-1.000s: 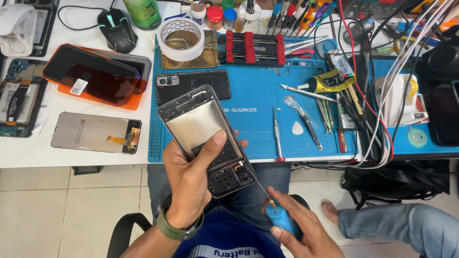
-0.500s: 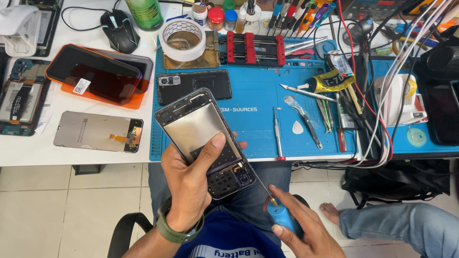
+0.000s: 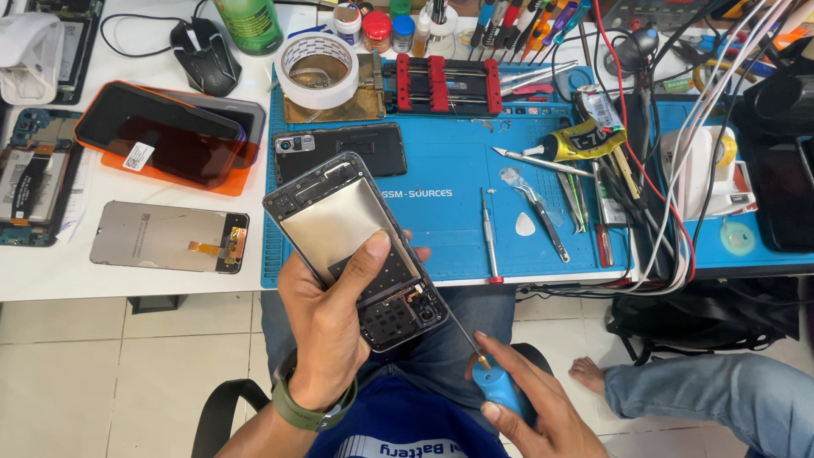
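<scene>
Looking down from the head camera, we see the left hand [image 3: 326, 326] clenched around an opened phone frame [image 3: 356, 250], thumb pressed across its inner plate, holding it tilted above the lap and just past the near edge of the blue work mat [image 3: 441, 229]. The right hand [image 3: 530, 407] grasps a blue-handled screwdriver [image 3: 496, 386], whose thin shaft runs up to the lower end of the frame, the tip touching near the frame's bottom corner (we cannot tell exactly which screw or part it meets). A green watch strap [image 3: 309, 416] circles the left wrist.

On the mat lie a dark phone back cover [image 3: 343, 151], a red-tipped screwdriver [image 3: 490, 237], tweezers [image 3: 543, 222] and a white pick [image 3: 526, 225]. A roll of white tape [image 3: 316, 68] sits at the mat's far left corner, beside a red-and-black clamp jig [image 3: 445, 83]. On the white table [image 3: 51, 280] to the left rest a display panel with an orange flex cable [image 3: 165, 237] and a dark screen on an orange pad [image 3: 165, 136]. Another person's bare foot [image 3: 589, 373] shows at lower right.
</scene>
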